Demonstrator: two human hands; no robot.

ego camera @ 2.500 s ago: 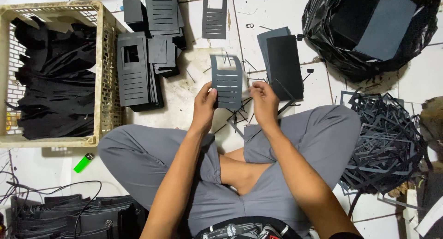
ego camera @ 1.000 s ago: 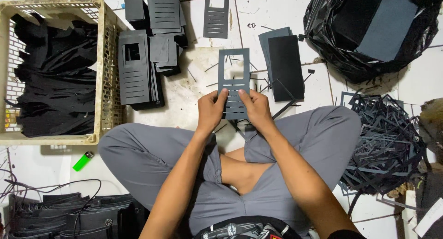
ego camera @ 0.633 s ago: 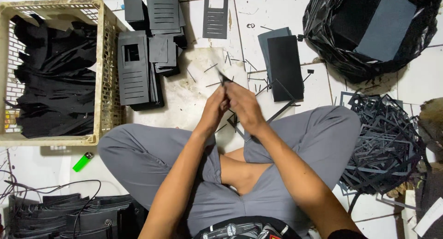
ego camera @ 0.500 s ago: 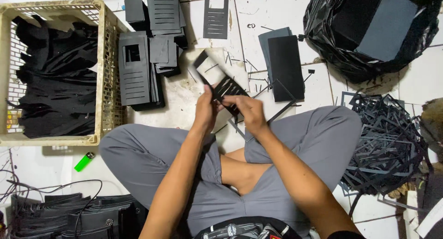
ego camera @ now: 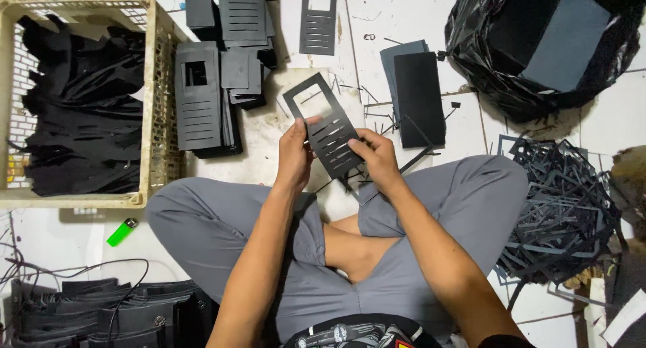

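Note:
I sit cross-legged on a white tiled floor. Both hands hold one dark grey die-cut sheet (ego camera: 328, 129) with a square window at its top and several slanted slots below. The sheet is tilted, top end toward the upper left. My left hand (ego camera: 295, 153) grips its left edge with the thumb on the face. My right hand (ego camera: 377, 160) pinches its lower right corner, fingertips at the slots.
A beige plastic crate (ego camera: 153, 112) full of black pieces stands at left. Stacks of cut grey sheets (ego camera: 202, 96) lie beside it, plain dark sheets (ego camera: 418, 96) ahead right. A black bag (ego camera: 538, 45) sits far right, a tangle of offcut strips (ego camera: 565, 213) below it. A green lighter (ego camera: 121, 232) lies near my left knee.
The sheet was held upright in front of me, then both hands closed together over it. Now it is tilted to the upper left and my right hand has shifted to its lower right corner.

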